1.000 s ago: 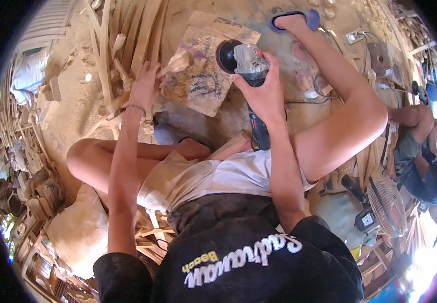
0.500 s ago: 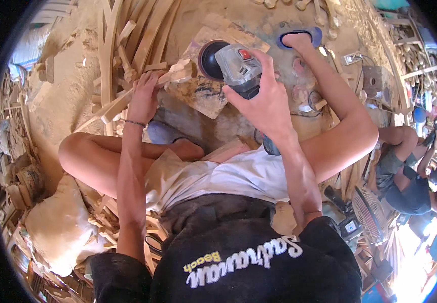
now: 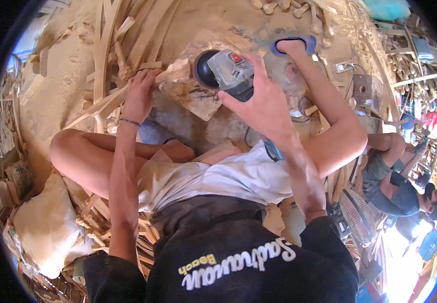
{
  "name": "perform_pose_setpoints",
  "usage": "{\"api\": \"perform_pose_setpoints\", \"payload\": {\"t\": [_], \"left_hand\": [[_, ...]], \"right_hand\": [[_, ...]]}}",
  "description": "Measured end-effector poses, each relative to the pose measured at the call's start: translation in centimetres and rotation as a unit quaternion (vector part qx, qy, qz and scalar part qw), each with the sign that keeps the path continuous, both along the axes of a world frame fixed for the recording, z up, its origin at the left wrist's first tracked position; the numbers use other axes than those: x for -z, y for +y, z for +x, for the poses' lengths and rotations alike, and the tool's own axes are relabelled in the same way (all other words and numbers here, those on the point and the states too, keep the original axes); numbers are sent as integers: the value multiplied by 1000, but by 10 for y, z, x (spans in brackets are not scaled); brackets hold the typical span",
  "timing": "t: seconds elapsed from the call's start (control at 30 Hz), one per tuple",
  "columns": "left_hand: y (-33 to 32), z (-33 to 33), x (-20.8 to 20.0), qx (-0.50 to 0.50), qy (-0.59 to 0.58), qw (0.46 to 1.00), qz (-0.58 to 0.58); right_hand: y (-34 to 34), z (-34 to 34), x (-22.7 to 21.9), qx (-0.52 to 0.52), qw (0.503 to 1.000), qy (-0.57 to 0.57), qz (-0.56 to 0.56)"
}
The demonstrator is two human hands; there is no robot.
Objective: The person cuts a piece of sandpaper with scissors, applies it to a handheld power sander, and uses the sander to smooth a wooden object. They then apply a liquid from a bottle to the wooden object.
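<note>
My right hand (image 3: 265, 103) is closed around the grey and black body of an angle grinder (image 3: 232, 69), whose red switch faces up. At the grinder's left end, a dark round disc (image 3: 206, 69) stands against or just beside the end of a wooden piece (image 3: 177, 72); I cannot tell whether they touch. My left hand (image 3: 140, 93) grips that wooden piece from above, its fingers bent over it and partly hiding it. Beneath both lies a worn, stained board (image 3: 198, 103) on the ground.
Long wooden strips (image 3: 150, 35) lie beyond my left hand. Turned wooden pieces (image 3: 302, 10) are scattered at the far side. A cable (image 3: 304, 118) runs near my right leg. To the right are a fan (image 3: 358, 214) and another seated person (image 3: 392, 189). A pale sack (image 3: 49, 224) lies at lower left.
The whole view has shifted slightly. Both hands keep their hold, and the grinder and wooden piece stay close together with little visible movement between them.
</note>
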State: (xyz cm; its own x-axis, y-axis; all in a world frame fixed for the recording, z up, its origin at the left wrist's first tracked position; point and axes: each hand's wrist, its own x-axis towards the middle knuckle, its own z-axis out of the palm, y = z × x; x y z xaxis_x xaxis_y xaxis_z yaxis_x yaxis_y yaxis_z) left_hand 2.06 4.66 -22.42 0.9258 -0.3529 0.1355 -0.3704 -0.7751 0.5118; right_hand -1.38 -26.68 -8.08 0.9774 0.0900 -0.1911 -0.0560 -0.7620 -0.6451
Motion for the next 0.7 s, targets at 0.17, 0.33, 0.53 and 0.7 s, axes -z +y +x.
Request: {"api": "perform_pose_setpoints", "payload": {"t": [0.17, 0.33, 0.53, 0.7], "left_hand": [[-1, 0, -1, 7, -8, 1000, 14], [6, -4, 6, -6, -8, 999, 43], [-4, -5, -32, -25, -14, 999, 20], [1, -9, -30, -130, -115, 984, -33]], "right_hand": [[-2, 1, 1, -5, 997, -49, 54], [0, 3, 1, -14, 999, -3, 42], [-28, 1, 24, 51, 993, -74, 80], [-23, -4, 21, 68, 976, -90, 186]]}}
